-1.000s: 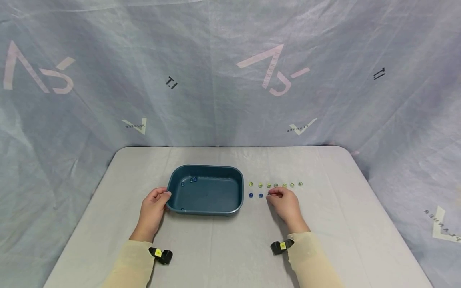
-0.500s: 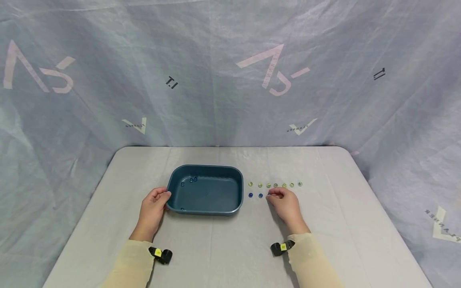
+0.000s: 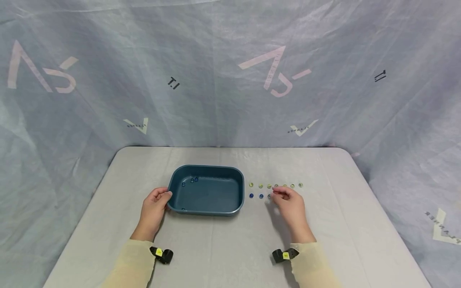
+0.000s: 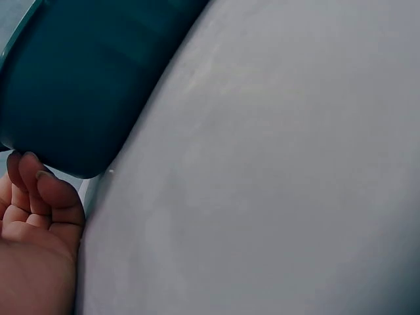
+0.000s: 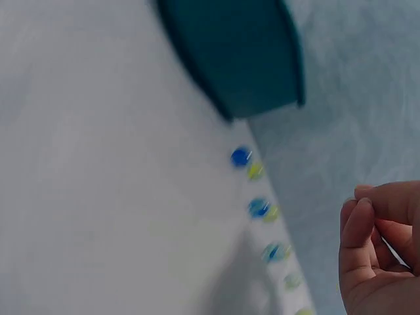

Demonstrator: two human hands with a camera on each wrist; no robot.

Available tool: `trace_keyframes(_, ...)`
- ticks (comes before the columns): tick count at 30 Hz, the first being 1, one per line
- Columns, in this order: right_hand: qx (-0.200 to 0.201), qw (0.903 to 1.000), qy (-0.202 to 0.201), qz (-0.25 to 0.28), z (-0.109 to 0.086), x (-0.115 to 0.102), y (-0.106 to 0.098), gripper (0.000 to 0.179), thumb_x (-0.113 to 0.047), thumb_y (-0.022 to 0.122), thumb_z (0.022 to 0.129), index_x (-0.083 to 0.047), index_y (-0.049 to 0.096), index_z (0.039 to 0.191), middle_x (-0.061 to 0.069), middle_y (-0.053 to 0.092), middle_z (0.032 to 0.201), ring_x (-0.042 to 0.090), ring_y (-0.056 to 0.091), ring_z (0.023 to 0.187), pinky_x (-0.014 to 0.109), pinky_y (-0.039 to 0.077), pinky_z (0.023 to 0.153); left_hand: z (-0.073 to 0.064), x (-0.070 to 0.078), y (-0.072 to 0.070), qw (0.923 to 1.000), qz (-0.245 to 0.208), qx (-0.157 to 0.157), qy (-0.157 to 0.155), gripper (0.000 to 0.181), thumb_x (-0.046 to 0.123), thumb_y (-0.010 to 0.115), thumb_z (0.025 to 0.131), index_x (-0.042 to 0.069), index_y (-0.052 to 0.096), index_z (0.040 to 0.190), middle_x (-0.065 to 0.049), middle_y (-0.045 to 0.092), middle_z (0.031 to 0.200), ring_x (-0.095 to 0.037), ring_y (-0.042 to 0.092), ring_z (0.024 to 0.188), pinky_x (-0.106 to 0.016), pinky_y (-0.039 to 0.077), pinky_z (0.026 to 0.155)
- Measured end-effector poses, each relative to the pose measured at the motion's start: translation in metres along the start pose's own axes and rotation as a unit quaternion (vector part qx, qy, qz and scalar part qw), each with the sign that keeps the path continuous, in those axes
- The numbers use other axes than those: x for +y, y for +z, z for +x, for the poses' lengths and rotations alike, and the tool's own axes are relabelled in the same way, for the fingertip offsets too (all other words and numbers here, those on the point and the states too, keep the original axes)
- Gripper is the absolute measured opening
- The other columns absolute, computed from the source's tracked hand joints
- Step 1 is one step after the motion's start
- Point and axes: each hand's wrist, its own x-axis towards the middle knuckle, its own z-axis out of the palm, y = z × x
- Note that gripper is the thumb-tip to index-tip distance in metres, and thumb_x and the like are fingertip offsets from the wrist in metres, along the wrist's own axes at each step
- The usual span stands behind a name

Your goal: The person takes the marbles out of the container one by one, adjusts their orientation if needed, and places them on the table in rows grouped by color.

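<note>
At its left end, my left hand [image 3: 153, 210] holds the rim of a dark teal plastic basin [image 3: 209, 213], thumb on the edge and fingers against the outside wall. Several bluish glass marbles [image 3: 183, 184] lie inside it. My right hand [image 3: 291, 208] hovers just right of a short front row of marbles, fingertips together; I see nothing between them in the right wrist view. That row has two blue marbles [image 3: 261, 196] and a paler bluish one [image 5: 275, 252] nearest my fingers. Behind it runs a longer row of yellow-green marbles [image 3: 251, 184], partly hidden by my fingers.
A pale cloth covers the table [image 3: 223, 248]. Grey printed fabric [image 3: 216, 80] hangs behind and at both sides. The basin's right wall stands close to the left ends of both marble rows. A small black camera [image 3: 163, 256] sits on each wrist.
My right hand has drawn back slightly right and up from the third front-row marble, which now shows on the table. My left hand and the basin have stayed put.
</note>
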Motion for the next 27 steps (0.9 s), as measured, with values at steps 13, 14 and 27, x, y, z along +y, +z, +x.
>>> trace_keyframes(13, -0.083, 0.9883, -0.099, 0.082, -0.012, -0.047, 0.042, 0.016, -0.005, 0.077, 0.092, 0.001, 0.074, 0.107, 0.012, 0.07, 0.093, 0.016, 0.066, 0.078, 0.024, 0.054, 0.07, 0.0, 0.001, 0.001, 1.0, -0.003, 0.003, 0.0, 0.034, 0.024, 0.065, 0.103, -0.001, 0.06, 0.126, -0.012, 0.066, 0.101, -0.013, 0.059, 0.081, -0.024, 0.052, 0.072)
trace_keyframes(14, -0.089, 0.9871, -0.107, 0.079, -0.013, -0.05, 0.046, 0.017, -0.005, 0.077, 0.091, 0.001, 0.074, 0.107, 0.011, 0.07, 0.093, 0.016, 0.065, 0.078, 0.024, 0.054, 0.07, 0.0, 0.001, 0.001, 1.0, -0.003, 0.003, -0.001, 0.035, 0.025, 0.065, 0.103, 0.0, 0.061, 0.126, -0.012, 0.066, 0.101, -0.013, 0.059, 0.081, -0.024, 0.052, 0.072)
trace_keyframes(27, -0.183, 0.9699, -0.16, -0.011, -0.017, -0.083, 0.092, 0.014, -0.013, 0.075, 0.095, -0.016, 0.076, 0.109, -0.003, 0.069, 0.096, 0.015, 0.064, 0.085, 0.033, 0.055, 0.075, 0.0, 0.003, 0.0, 1.0, 0.0, 0.005, -0.006, 0.036, 0.026, 0.065, 0.103, 0.0, 0.061, 0.127, -0.013, 0.065, 0.102, -0.014, 0.058, 0.081, -0.024, 0.051, 0.072)
